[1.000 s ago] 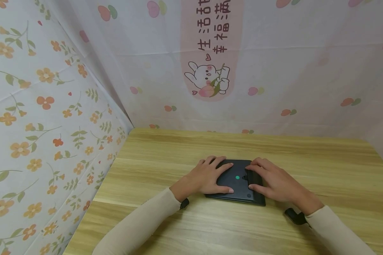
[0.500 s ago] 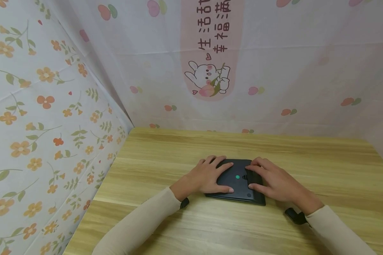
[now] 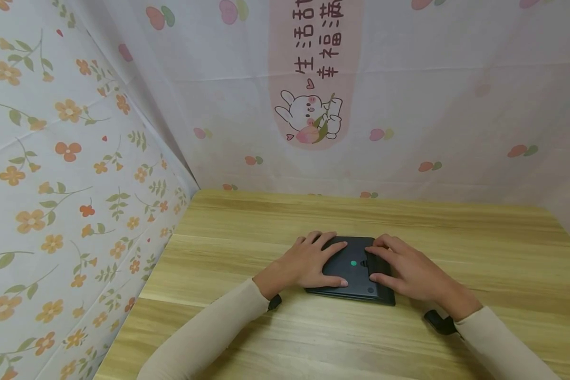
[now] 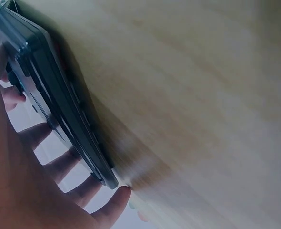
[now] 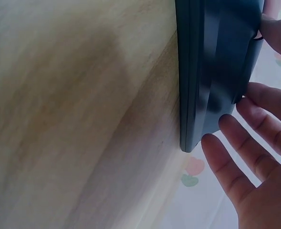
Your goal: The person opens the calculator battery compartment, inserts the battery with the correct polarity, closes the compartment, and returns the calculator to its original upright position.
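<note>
A dark blue-black calculator (image 3: 353, 279) lies face down on the wooden table, its key bumps turned toward the tabletop in the left wrist view. On its back are a small green round sticker (image 3: 353, 263) and, at the right end, a raised black battery cover (image 3: 379, 265) with a small latch. My left hand (image 3: 309, 264) rests spread over the left part of the back, thumb near the front edge. With thumb and index finger, my right hand (image 3: 404, 266) pinches the two ends of the cover; its other fingers are near the far side.
The wood-grain table (image 3: 247, 221) extends around the calculator on all sides. A white printed cloth (image 3: 408, 105) hangs behind it, and a flowered cloth (image 3: 85, 184) hangs on the left. Black wrist cameras (image 3: 439, 322) sit under both forearms.
</note>
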Motion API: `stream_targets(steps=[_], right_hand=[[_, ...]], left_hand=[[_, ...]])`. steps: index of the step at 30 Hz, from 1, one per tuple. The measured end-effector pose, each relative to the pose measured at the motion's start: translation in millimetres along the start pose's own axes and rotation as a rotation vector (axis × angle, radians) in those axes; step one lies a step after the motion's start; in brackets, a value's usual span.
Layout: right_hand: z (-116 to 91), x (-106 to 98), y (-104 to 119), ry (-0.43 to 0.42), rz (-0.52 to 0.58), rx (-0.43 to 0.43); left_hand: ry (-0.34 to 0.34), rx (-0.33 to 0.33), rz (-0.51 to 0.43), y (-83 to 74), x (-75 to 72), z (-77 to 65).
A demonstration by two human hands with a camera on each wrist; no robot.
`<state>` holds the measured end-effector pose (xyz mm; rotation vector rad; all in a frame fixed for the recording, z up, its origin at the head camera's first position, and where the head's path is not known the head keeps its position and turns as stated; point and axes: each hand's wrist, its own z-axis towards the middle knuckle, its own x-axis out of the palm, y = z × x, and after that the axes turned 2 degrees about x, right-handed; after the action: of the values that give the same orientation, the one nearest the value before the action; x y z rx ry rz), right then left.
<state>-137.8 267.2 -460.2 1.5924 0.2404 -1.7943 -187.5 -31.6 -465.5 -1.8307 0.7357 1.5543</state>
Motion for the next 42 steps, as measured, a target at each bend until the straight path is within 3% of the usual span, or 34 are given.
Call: stream_targets(steps=[28,42], right_hand=[[-4.6,5.7,-1.7,-0.049,-0.012,0.007],[-3.8,7.1,-3.1,-0.108,-0.008,-0.089]], left_hand=[[-0.01,0.004,-0.012,0.7,2.3,1.1],[-0.008,0.0,-0.021,0.7,1.7,0.2]])
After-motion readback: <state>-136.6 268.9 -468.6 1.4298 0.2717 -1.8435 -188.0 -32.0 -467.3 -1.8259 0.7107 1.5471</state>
